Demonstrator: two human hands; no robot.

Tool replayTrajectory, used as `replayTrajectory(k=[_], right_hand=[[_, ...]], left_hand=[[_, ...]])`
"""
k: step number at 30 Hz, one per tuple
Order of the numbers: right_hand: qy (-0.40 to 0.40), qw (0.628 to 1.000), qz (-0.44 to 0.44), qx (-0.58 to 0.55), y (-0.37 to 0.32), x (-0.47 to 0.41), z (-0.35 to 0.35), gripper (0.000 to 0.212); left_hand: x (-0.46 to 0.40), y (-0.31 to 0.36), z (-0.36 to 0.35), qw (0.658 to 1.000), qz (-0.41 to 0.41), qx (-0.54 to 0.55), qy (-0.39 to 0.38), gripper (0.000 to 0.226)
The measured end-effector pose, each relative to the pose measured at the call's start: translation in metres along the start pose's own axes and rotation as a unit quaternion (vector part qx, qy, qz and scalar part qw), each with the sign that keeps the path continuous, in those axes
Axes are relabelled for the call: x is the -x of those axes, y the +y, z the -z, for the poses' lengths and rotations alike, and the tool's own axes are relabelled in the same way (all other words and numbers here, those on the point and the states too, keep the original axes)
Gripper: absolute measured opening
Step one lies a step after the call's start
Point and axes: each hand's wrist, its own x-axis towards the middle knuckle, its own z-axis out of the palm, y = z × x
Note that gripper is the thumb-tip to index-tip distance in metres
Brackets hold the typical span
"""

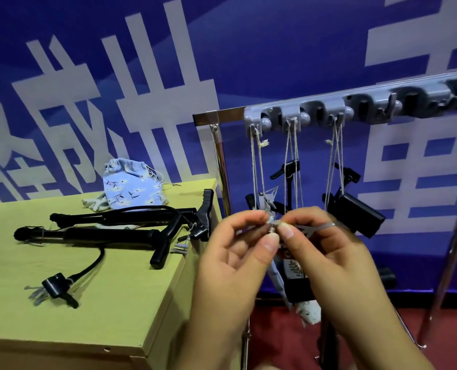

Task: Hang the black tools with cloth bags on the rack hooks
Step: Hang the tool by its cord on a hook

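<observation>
A small metal piece (272,225) was pinched by both hands — left (238,252), right (326,252) — before the rack (315,110); black tools (109,228) were left near the table's (101,303) right edge.

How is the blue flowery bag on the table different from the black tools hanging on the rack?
The blue flowery bag lies slumped on the yellow table; the hanging black tools dangle from strings on the grey rack hooks. The bag is soft, pale, patterned cloth; the tools look hard and plain black. Both have drawstrings.
</observation>
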Motion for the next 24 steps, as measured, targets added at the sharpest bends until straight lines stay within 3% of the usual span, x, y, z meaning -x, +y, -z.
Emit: replayTrajectory(k=[3, 15, 18, 20, 22, 24], right_hand=[[-0.02, 1.0, -0.001, -0.001, -0.002, -0.001, 0.002, 0.007], [-0.059, 0.998, -0.008, 0.004, 0.003, -0.009, 0.0, 0.007], [-0.068, 0.993, -0.047, -0.084, -0.013, -0.021, -0.001, 0.01], [-0.116, 0.982, -0.056, -0.138, -0.029, -0.035, -0.002, 0.014], [-0.183, 0.959, -0.077, -0.2, -0.048, -0.044, -0.004, 0.011], [-0.229, 0.933, -0.097, -0.26, -0.066, -0.056, -0.007, 0.008]], left_hand=[[-0.007, 0.004, 0.008, 0.996, 0.042, 0.039, -0.064, 0.027], [-0.017, -0.006, 0.021, 0.994, 0.051, 0.054, -0.085, 0.028], [-0.019, -0.032, 0.03, 0.99, 0.076, 0.046, -0.113, 0.069], [-0.017, -0.048, 0.026, 0.982, 0.116, -0.032, -0.147, 0.091], [-0.004, -0.062, 0.015, 0.961, 0.156, -0.091, -0.208, 0.092], [0.005, -0.068, 0.002, 0.954, 0.157, -0.08, -0.244, 0.068]])
